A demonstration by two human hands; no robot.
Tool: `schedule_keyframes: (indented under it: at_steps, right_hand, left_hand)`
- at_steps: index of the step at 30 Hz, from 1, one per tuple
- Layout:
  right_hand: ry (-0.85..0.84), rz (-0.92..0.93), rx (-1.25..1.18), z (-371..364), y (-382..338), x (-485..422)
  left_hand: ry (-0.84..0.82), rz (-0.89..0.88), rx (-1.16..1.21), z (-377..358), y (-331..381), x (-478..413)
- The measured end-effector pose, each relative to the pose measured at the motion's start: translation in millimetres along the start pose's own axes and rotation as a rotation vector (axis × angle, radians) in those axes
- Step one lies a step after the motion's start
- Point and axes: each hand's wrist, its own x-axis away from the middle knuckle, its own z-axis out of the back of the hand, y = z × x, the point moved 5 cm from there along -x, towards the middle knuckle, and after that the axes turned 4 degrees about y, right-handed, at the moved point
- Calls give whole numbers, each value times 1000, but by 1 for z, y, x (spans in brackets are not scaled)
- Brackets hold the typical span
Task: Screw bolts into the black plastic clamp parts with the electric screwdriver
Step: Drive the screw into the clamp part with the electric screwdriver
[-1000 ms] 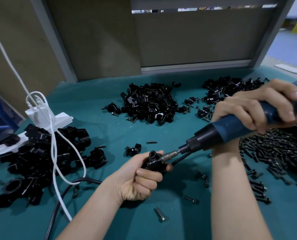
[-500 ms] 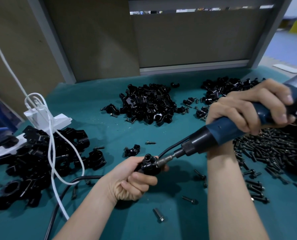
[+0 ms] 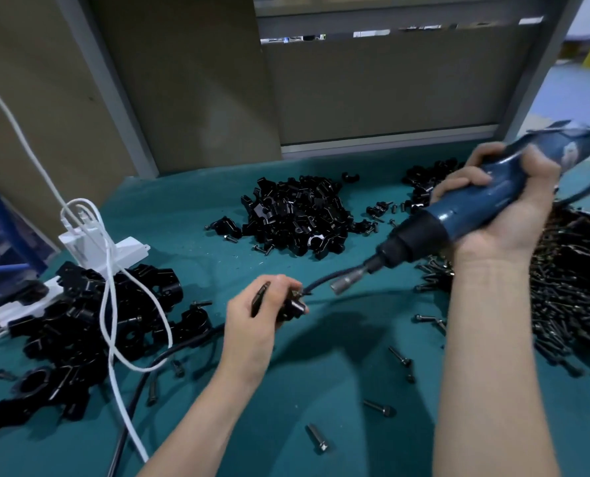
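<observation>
Currently the left hand [image 3: 252,320] grips a black clamp part [image 3: 292,309], right hand [image 3: 508,218] grips the electric screwdriver [image 3: 438,222].

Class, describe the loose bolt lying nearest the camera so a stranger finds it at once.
Start at the teal table mat, then look low between the left forearm and right forearm. The bolt lies alone there, greyer and stubbier than the slim black bolts farther up.

I've got open mat [image 3: 341,380] in the near centre, just stray bolts [image 3: 377,407] on it. Left is crowded: clamp heap [image 3: 63,325], white cable [image 3: 109,304], black cord [image 3: 183,347]. Right, the bolt pile [image 3: 568,297] blocks. Ahead, the parts pile [image 3: 297,215] sits mid-table.
</observation>
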Motion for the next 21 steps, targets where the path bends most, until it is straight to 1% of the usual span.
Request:
schedule_keyframes:
  at_steps: [2,4,6,10,12,15,21]
  right_hand:
    - [98,76,166,-6,7,0]
    - [134,121,248,-13,14,2]
    - [174,135,294,-18,22,2]
    - [234,139,361,-20,36,3]
    - [237,118,355,-19,42,3]
    - [231,85,360,-17,48,2]
    - [204,56,403,-17,55,2]
  left_hand:
    - [47,-126,-79,6,3,3]
    - [77,-221,-203,10,7,6]
    - [129,-270,-294,13,9,6]
    - [219,-332,-355,16,14,7]
    - [245,-329,-356,17,14,6]
    - [263,-311,-349,18,12,7]
    - [246,-379,-348,16,16,7]
